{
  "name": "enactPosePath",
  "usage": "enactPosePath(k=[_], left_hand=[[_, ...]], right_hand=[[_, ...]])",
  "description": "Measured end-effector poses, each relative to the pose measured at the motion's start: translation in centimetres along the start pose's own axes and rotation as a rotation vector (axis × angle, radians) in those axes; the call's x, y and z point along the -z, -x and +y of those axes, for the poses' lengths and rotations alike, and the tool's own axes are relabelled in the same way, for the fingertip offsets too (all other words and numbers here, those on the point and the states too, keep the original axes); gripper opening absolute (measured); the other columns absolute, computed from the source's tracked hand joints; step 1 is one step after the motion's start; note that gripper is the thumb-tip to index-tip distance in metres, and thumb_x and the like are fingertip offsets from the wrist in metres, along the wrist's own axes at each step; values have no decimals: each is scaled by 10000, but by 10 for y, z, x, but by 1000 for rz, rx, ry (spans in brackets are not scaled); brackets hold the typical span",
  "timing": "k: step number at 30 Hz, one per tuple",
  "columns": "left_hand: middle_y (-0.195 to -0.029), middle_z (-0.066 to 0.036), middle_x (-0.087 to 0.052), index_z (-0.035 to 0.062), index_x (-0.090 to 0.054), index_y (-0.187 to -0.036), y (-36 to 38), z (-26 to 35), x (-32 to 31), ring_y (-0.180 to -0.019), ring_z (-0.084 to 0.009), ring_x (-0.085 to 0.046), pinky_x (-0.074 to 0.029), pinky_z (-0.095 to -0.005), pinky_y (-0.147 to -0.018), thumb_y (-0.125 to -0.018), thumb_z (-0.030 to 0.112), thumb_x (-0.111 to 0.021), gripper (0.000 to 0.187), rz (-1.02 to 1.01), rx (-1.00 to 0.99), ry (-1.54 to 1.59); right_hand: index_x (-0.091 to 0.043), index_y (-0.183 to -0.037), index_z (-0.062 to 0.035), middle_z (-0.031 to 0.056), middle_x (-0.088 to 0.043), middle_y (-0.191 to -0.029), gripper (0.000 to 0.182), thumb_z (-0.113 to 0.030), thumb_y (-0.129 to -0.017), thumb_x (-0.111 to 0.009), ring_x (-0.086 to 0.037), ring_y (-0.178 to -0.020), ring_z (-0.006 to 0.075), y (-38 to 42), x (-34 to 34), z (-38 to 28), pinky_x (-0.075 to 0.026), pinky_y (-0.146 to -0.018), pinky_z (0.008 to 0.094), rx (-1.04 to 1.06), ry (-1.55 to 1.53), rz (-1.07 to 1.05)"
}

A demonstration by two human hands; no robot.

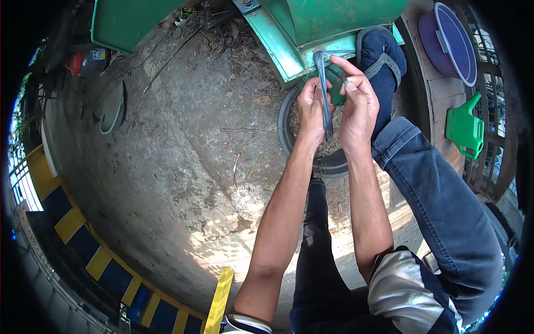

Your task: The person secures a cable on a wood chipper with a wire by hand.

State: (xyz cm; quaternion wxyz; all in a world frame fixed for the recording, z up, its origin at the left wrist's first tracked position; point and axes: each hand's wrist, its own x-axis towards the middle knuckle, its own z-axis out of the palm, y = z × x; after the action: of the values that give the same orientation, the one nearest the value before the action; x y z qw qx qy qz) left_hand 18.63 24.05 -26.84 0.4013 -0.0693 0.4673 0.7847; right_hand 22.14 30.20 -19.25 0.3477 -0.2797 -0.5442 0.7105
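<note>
A grey bundle of thin strands [322,92] hangs down between the two hands, looped at its lower end. My left hand [312,108] is closed round the bundle, its fingers pressed on the strands. To the right of it, my right hand [357,103] pinches a small dark piece between thumb and fingers, with the index finger stretched toward the top of the bundle. What that piece is, I cannot make out. Behind the hands is a green metal machine [334,25]. Below them, a round dark basin [332,167] holds pale crumbly material.
A foot in a dark sock and sandal [384,69] rests against the machine's base. At the right are a purple tub [445,47] and a green plastic can [465,127]. Another basin [113,108] leans at the left, near a yellow-and-black striped edge [67,225].
</note>
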Motion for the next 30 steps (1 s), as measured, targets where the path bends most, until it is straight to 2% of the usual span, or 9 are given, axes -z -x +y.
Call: enactPosePath(k=[3, 4, 8, 13, 17, 20, 24, 27, 30], left_hand=[[-647, 115, -423, 118, -582, -1069, -2, -3, 5, -483, 4, -369, -282, -201, -403, -1059, 281, -628, 170, 6, 33, 43], [-703, 90, -465, 96, -601, -1066, -4, -9, 7, -541, -4, -392, -311, -209, -454, -1085, 277, -582, 183, 34, -19, 7], [-847, 35, -582, 47, -641, -1100, -7, -8, 12, -690, -29, -476, -392, -234, -584, -1109, 249, -533, 229, 54, -54, -106], [-872, 13, -604, 0, -651, -1151, -7, -5, 11, -736, -46, -502, -421, -247, -623, -1109, 240, -524, 275, 44, -89, -175], [-727, 59, -526, 2, -658, -1108, 2, 11, 3, -602, -27, -423, -334, -237, -518, -1104, 223, -521, 260, 109, -39, -232], [-677, 66, -477, 18, -638, -1067, 5, 23, 8, -570, -22, -413, -309, -241, -487, -1110, 223, -510, 245, 98, 59, -202], [-714, 79, -463, 64, -591, -1028, 11, 13, 5, -546, -18, -362, -313, -219, -492, -1111, 227, -529, 192, 118, -3, -145], [-705, 62, -461, 61, -541, -1073, 20, 22, 1, -568, -14, -395, -310, -230, -476, -1116, 221, -512, 168, 141, 91, 107], [-738, 63, -461, 63, -538, -1107, 17, 21, 3, -597, -19, -407, -348, -232, -506, -1113, 203, -520, 141, 127, 131, 135]], right_hand=[[-492, -823, -46, 197, -708, -1061, 253, -165, -1047, -495, -623, -1074, 232, -6, -8, 10, -468, -1022, 421, -69, -355, 60], [-466, -818, -67, 144, -650, -842, 297, -211, -1076, -501, -629, -962, 236, -5, -12, 14, -466, -1009, 439, -103, -428, 156], [-477, -848, -75, 34, -456, -674, 317, -263, -1103, -495, -527, -723, 176, -12, -26, 21, -459, -993, 411, 30, -252, 216], [-481, -822, -73, 20, -440, -631, 307, -203, -1096, -525, -498, -620, 144, -11, -36, 6, -486, -958, 423, 168, 135, 251], [-439, -826, -76, 16, -388, -621, 298, -169, -1100, -508, -422, -581, 136, -11, -32, 3, -518, -833, 433, 211, 37, 186], [-442, -858, -63, -1, -427, -649, 291, -182, -1101, -550, -400, -576, 84, -25, -18, 6, -404, -564, 294, 159, -101, 84], [-480, -874, -69, -39, -468, -690, 281, -211, -1092, -587, -384, -613, 34, -18, -11, 8, -319, -534, 236, 150, 269, 32], [-500, -856, -33, 2, -500, -685, 309, -218, -1079, -607, -405, -602, 60, 9, 30, 34, -332, -525, 276, 70, 602, 11], [-509, -905, -3, 123, -541, -768, 236, -155, -1049, -619, -508, -632, 211, 25, 18, 33, -423, -584, 373, 187, 836, -55]])
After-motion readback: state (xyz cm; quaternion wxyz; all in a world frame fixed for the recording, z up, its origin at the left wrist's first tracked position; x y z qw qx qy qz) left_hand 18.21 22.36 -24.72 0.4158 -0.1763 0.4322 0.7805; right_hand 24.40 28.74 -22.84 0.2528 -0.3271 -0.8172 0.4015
